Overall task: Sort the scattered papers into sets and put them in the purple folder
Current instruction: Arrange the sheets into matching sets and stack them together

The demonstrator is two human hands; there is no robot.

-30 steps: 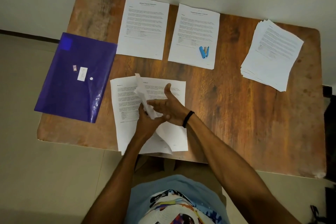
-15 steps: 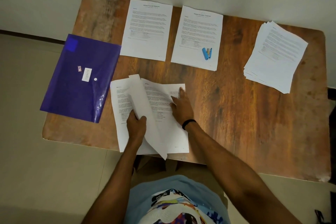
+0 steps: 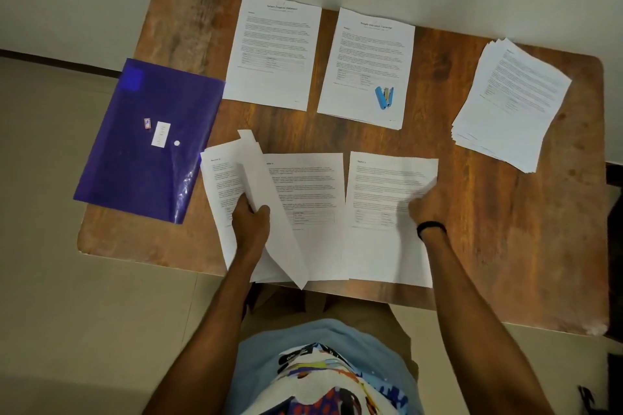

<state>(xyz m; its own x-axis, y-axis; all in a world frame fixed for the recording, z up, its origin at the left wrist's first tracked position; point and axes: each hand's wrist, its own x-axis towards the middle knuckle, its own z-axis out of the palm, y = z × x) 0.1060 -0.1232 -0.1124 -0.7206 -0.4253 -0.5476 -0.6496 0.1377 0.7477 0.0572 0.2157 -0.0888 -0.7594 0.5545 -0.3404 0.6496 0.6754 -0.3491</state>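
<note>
Curled left hand (image 3: pixel 251 224) fingers (image 3: pixel 263 211) round a bent white sheet (image 3: pixel 259 178); slid a printed white page (image 3: pixel 387 253) right along wooden desk's (image 3: pixel 505 246) near edge; right hand (image 3: pixel 426 207) grip too blurry. Likely new set.

The light is dim and even, with a dull greenish cast and only faint, soft shadows. Glare streaks the lower right corner of the purple folder (image 3: pixel 135 175). The right hand (image 3: pixel 426 205) is smeared by motion blur. The wide lens bows the edges of the surface (image 3: pixel 505 239), and print on the papers (image 3: pixel 512 101) is too soft to read.
</note>
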